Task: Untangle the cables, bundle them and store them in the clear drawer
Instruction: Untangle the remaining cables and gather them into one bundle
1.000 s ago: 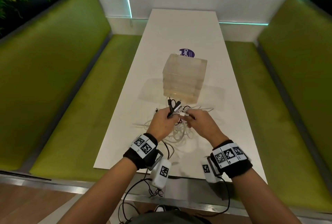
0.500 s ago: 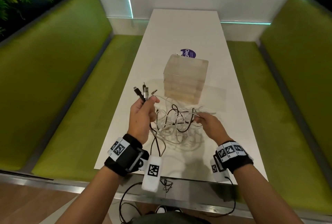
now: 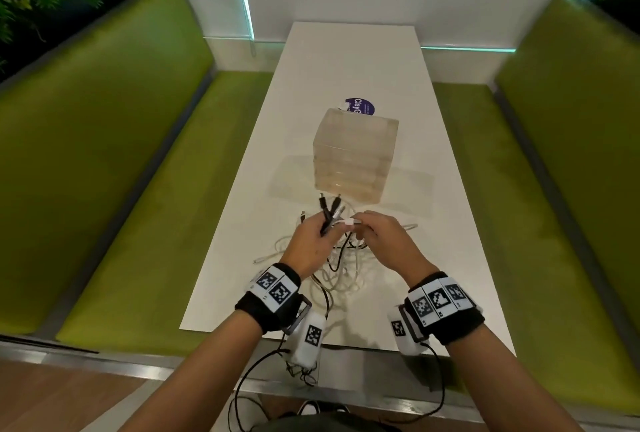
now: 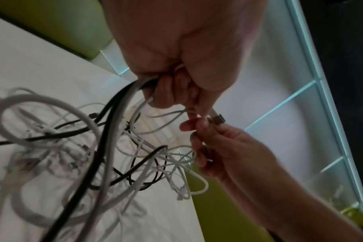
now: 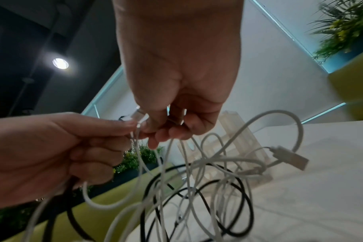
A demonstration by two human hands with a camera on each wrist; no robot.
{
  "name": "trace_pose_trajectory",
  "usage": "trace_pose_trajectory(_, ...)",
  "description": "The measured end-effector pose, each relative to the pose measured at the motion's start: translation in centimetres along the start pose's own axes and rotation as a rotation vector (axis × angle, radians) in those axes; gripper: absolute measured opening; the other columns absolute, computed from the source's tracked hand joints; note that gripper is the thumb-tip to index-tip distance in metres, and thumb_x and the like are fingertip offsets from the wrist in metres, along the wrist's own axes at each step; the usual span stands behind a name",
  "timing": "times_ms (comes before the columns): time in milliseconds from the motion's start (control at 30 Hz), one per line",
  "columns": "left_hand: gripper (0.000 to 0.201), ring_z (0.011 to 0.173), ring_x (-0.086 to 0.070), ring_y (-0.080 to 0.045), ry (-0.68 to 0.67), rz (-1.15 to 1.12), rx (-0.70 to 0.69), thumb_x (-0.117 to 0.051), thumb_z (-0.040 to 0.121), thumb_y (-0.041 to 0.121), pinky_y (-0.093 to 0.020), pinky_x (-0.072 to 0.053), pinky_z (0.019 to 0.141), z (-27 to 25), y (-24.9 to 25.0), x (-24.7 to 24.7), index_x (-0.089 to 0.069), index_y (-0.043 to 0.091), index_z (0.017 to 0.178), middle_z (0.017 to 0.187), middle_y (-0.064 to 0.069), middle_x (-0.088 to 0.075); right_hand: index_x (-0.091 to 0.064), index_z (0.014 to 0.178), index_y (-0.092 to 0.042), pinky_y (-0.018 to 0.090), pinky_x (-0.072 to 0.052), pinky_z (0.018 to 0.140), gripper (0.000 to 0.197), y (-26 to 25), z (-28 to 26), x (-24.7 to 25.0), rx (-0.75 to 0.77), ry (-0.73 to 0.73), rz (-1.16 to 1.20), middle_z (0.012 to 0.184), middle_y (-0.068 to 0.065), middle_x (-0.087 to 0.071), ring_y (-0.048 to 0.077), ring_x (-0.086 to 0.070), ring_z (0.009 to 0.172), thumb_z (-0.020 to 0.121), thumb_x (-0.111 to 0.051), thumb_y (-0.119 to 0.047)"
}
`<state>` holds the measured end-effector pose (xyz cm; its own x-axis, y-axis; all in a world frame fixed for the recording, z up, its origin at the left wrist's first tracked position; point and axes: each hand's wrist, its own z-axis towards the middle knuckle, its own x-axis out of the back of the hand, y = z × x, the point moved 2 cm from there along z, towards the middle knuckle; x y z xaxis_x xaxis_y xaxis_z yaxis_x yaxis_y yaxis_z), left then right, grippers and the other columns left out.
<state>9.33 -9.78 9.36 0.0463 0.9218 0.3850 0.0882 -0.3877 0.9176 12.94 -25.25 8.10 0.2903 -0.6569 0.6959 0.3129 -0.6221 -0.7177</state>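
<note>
A tangle of white and black cables (image 3: 343, 272) lies on the white table (image 3: 349, 61), partly lifted. My left hand (image 3: 323, 229) grips a bunch of cable ends whose plugs (image 3: 329, 208) stick up past its knuckles; the left wrist view shows its fingers (image 4: 166, 93) curled round black and white cords. Touching it, my right hand (image 3: 362, 225) pinches a white connector (image 3: 351, 222), also visible as a connector (image 5: 139, 114) between its fingertips (image 5: 162, 131). Loops (image 5: 197, 188) hang below both hands. The clear drawer unit (image 3: 353, 161) stands just beyond, closed.
A purple round sticker (image 3: 360, 107) lies behind the drawer unit. Green bench seats (image 3: 145, 210) flank the table on both sides. A loose white USB plug (image 5: 288, 157) trails off the tangle to the right. A white wall closes the far end.
My left hand, raised to the left with the cable ends half a second ago, has come back down and right to meet my right hand, which now pinches a white connector.
</note>
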Motion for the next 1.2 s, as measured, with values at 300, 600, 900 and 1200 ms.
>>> trace_pose_trajectory(300,0.022,0.044,-0.027,-0.005,0.112,-0.075,-0.086,-0.052,0.094,0.017,-0.025,-0.023,0.047,0.1,2.8,1.4,-0.051,0.011,0.073,0.054,0.012,-0.034,-0.067,0.091,-0.012,0.034,-0.039,0.072,0.021,3.5,0.9,-0.6,-0.206,-0.073,-0.15,0.09,0.005,-0.057,0.024,-0.056,0.087,0.095,-0.05,-0.024)
trace_pose_trajectory(600,0.025,0.041,-0.022,-0.005,0.347,-0.463,-0.042,-0.049,0.094,0.007,-0.022,-0.019,0.043,-0.4,3.0,6.7,-0.045,0.014,0.071,0.048,0.014,-0.03,-0.067,0.093,-0.013,0.033,-0.039,0.068,0.026,7.1,-0.2,-0.4,-0.295,-0.025,-0.181,0.087,0.002,-0.054,0.023,-0.056,0.083,0.096,-0.049,-0.032)
trace_pose_trajectory(900,0.025,0.05,-0.031,-0.008,0.107,-0.069,0.004,-0.052,0.097,0.027,-0.025,-0.027,0.048,-0.7,1.1,3.1,-0.046,0.021,0.073,0.06,0.009,-0.037,-0.068,0.11,-0.018,0.028,-0.043,0.073,0.024,1.4,0.0,-0.8,-0.072,0.085,-0.128,0.087,-0.011,-0.059,0.014,-0.06,0.091,0.096,-0.049,-0.015)
trace_pose_trajectory(1200,0.021,0.056,-0.039,-0.009,-0.091,-0.019,-0.004,-0.056,0.095,0.031,-0.026,-0.032,0.055,-0.4,0.7,-1.3,-0.055,0.024,0.075,0.064,0.007,-0.046,-0.066,0.105,-0.013,0.036,-0.046,0.073,0.025,-1.3,0.6,-0.7,-0.054,0.114,-0.163,0.094,0.003,-0.06,0.026,-0.058,0.093,0.087,-0.049,-0.01)
